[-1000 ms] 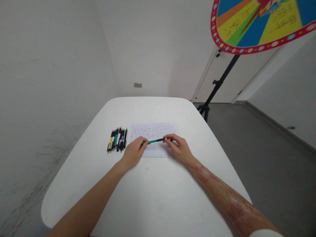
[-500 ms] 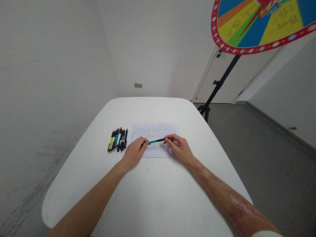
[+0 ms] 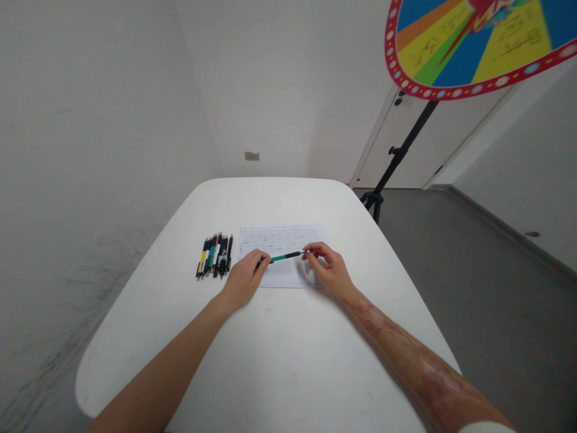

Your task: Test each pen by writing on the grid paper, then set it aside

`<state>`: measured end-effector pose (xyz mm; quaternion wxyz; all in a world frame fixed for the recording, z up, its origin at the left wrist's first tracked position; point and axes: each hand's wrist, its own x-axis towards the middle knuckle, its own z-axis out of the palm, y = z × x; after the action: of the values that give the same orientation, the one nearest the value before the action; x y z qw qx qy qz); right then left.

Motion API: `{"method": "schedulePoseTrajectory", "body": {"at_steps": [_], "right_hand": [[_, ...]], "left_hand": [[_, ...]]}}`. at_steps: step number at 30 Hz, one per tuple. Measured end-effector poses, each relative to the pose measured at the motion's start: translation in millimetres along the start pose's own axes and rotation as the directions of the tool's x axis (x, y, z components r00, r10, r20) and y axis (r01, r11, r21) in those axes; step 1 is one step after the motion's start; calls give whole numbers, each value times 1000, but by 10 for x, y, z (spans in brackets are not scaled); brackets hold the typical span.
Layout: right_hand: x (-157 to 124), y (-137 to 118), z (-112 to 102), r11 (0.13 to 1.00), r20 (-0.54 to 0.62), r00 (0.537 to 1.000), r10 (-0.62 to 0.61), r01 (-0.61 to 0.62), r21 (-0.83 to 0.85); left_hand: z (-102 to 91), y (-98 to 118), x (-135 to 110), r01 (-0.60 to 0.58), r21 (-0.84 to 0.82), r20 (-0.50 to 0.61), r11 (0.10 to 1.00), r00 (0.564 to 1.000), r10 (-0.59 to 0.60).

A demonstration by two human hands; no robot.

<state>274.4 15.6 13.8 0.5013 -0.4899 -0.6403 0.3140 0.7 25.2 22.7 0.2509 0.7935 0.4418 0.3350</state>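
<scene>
The green-and-black pen (image 3: pixel 285 257) is between your two hands, above the sheet of paper (image 3: pixel 283 278), running nearly nine to three with its three o'clock end slightly raised. Your left hand (image 3: pixel 246 273) grasps it at nine o'clock; at three, your right hand (image 3: pixel 331 270) pinches the silver tip (image 3: pixel 308 251), and a thin green stretch (image 3: pixel 302 252) shows beyond the black grip (image 3: pixel 293 255). I can't tell whether that tip is loose; if so, a slack right pinch could drop it, and a crooked pull could bend the thin stretch. Farther toward nine, beside the sheet, a row of pens (image 3: pixel 215 255) lies on the white table (image 3: pixel 288 349); a careless left wrist could scatter it. Toward two o'clock, the colourful wheel (image 3: pixel 437 48) stands well apart.
</scene>
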Motion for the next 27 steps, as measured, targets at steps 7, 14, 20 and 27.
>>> {"method": "schedulePoseTrajectory", "body": {"at_steps": [7, 14, 20, 27], "right_hand": [[15, 31, 7, 994, -37, 995, -98, 96, -51], [25, 48, 1, 995, -83, 992, -93, 90, -48], [30, 44, -7, 993, -51, 992, -117, 117, -9], [38, 121, 28, 994, -155, 988, -27, 42, 101]], "left_hand": [[4, 2, -2, -8, 5, -8, 1000, 1000, 8], [4, 4, -5, -1, 4, -16, 1000, 1000, 1], [1, 10, -1, 6, -6, -27, 1000, 1000, -6], [-5, 3, -6, 27, -24, -45, 999, 999, -28]]}}
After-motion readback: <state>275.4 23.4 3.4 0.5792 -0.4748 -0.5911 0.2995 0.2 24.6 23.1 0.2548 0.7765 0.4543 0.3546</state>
